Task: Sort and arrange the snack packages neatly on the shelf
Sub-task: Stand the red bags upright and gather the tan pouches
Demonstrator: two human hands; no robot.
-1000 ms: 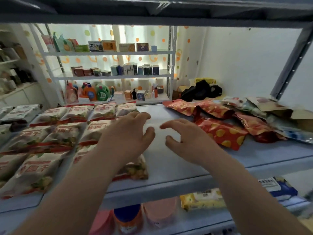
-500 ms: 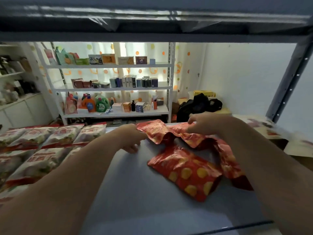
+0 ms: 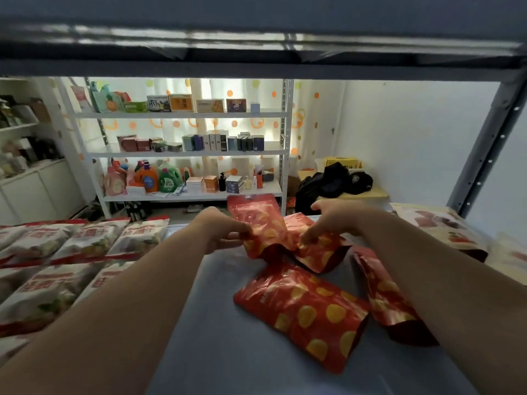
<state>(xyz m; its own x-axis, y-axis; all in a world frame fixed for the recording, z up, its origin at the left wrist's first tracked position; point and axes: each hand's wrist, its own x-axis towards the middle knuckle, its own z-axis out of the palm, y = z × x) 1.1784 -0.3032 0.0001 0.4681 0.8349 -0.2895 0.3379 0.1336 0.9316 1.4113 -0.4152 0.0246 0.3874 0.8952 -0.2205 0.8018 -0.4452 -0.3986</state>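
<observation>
Several red snack bags with yellow chip prints lie on the grey shelf board (image 3: pixel 216 323). My left hand (image 3: pixel 219 230) pinches the lower left edge of one raised red bag (image 3: pixel 261 220), tilting it up. My right hand (image 3: pixel 333 220) grips a second red bag (image 3: pixel 319 252) just right of it. A third red bag (image 3: pixel 305 309) lies flat in front of both, and another (image 3: pixel 385 297) sits partly under my right forearm. White snack bags with red lettering (image 3: pixel 65 260) lie in rows on the left.
The upper shelf's dark edge (image 3: pixel 256 52) hangs low overhead, with a grey upright post (image 3: pixel 484 143) at right. Pale snack bags (image 3: pixel 439 226) lie at the far right. Behind stands a white rack (image 3: pixel 185 152) with boxes and detergent bottles.
Both hands went from hovering over the bare board to the red bags at the back. They now hold two of them, and the left bag has been lifted.
</observation>
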